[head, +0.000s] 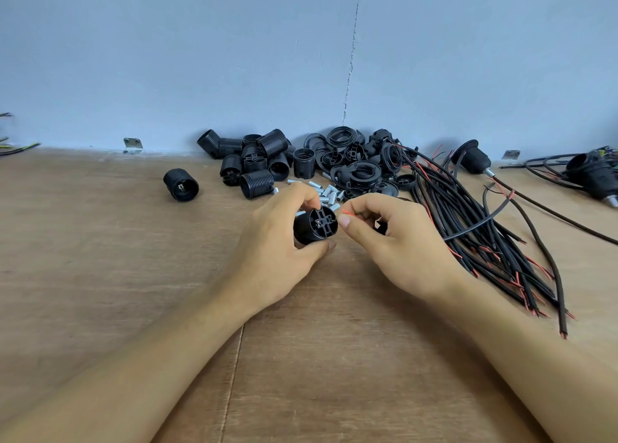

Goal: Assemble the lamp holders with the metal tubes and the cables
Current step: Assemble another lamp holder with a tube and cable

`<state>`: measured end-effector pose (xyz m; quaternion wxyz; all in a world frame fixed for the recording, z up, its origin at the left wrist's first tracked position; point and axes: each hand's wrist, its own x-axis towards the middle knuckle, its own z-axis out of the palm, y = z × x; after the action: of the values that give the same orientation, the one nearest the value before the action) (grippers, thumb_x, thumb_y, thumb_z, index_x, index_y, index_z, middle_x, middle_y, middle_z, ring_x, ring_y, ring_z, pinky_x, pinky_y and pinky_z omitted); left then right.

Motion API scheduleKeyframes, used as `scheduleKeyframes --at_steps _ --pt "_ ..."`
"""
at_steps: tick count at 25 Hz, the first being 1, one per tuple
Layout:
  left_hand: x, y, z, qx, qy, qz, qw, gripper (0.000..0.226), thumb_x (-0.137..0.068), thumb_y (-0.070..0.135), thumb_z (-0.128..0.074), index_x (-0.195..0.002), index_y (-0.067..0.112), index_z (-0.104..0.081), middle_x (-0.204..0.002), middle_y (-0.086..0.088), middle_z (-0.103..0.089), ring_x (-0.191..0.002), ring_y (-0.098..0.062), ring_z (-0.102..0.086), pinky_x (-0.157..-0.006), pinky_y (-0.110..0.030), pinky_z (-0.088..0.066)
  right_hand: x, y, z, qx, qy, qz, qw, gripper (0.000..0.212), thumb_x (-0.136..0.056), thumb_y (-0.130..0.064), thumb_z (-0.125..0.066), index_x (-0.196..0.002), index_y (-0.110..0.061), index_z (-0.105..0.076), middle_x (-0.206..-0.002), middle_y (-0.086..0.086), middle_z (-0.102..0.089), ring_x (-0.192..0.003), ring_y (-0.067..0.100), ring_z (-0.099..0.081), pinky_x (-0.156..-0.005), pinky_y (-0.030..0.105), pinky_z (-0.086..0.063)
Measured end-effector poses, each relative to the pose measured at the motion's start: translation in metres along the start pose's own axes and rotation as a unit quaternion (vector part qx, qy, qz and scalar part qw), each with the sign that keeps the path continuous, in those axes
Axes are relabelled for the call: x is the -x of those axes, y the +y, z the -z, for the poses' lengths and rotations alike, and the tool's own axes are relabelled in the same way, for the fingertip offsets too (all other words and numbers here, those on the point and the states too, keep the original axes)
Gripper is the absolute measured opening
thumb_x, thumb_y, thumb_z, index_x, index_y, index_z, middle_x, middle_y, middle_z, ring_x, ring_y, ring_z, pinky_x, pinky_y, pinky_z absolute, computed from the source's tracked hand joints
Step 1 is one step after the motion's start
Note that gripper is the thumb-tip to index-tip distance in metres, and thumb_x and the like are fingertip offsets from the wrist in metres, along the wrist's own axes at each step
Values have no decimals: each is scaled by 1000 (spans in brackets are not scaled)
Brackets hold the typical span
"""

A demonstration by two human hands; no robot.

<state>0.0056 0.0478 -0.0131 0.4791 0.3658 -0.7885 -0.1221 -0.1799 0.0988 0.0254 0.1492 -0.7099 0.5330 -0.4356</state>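
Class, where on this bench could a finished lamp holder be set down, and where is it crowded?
Bare tabletop lies left of the left hand, in front of the lone lamp holder, and between the forearms. Crowded: the back, with the holder pile and metal tubes, and the right, under the cables.

A black lamp holder [316, 224], terminal end facing right, is gripped in the left hand [277, 242] at centre. More holders [257, 161] pile far behind, silver metal tubes [329, 193] beside them; black cables [485, 235] fan right.
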Motion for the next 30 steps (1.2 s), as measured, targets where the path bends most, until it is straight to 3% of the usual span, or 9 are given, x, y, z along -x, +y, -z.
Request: scheduleKeyframes --at_steps 6,11,15,19,24,27,30 --pt "1 8 2 -49 7 -58 997 47 -74 30 -86 -112 34 -58 -104 16 -59 -91 -9 -61 -78 -32 -52 -1 0 0 63 23 13 998 5 -91 -22 -71 -94 -21 -76 -79 -12 -68 -78 10 -57 -72 17 -43" --pt "1 8 1 -52 15 -54 997 45 -75 31 -84 -111 36 -58 -102 16 -61 -91 -9 -61 -78 -34 -53 0 -3 -1 67 27 25 997 6 -89 -19 -73 -93 -19 -78 -79 -10 -68 -80 10 -57 -73 17 -43" --pt "1 7 1 -56 15 -52 997 42 -75 38 -79 -110 37 -57 -100 15 -62 -90 -10 -62 -76 -37 -54 -1 -1 1 67 16 18 997 12 -89 -14 -73 -97 -21 -78 -78 -16 -66 -81 8 -58 -72 8 -41" --pt "1 8 1 -62 14 -50 997 41 -76 36 -79 -111 38 -58 -101 15 -62 -90 -9 -61 -77 -35 -54 -1 0 2 37 8 -14 999 10 -89 -15 -74 -90 -25 -76 -76 -13 -69 -79 3 -61 -71 5 -41" --pt "1 9 1 -68 -3 -55 996 41 -77 35 -76 -114 37 -61 -105 18 -62 -94 -8 -62 -81 -33 -53 -2 -2 1 59 -9 -1 998 21 -89 -17 -72 -79 -35 -65 -68 -17 -62 -71 -4 -57 -68 5 -39" --pt "0 6 1 -63 -7 -39 997 44 -74 36 -77 -116 34 -64 -100 18 -65 -91 -6 -61 -81 -24 -49 0 -1 -4 65 -12 -2 998 22 -89 -16 -70 -79 -34 -64 -69 -15 -62 -70 -1 -57 -65 7 -38" --pt "0 3 0 -54 -18 -27 998 37 -71 35 -83 -105 29 -70 -89 17 -65 -82 -3 -59 -74 -16 -44 0 0 -5 72 -23 8 997 31 -89 -15 -69 -74 -41 -59 -69 -14 -63 -70 0 -57 -64 7 -38"
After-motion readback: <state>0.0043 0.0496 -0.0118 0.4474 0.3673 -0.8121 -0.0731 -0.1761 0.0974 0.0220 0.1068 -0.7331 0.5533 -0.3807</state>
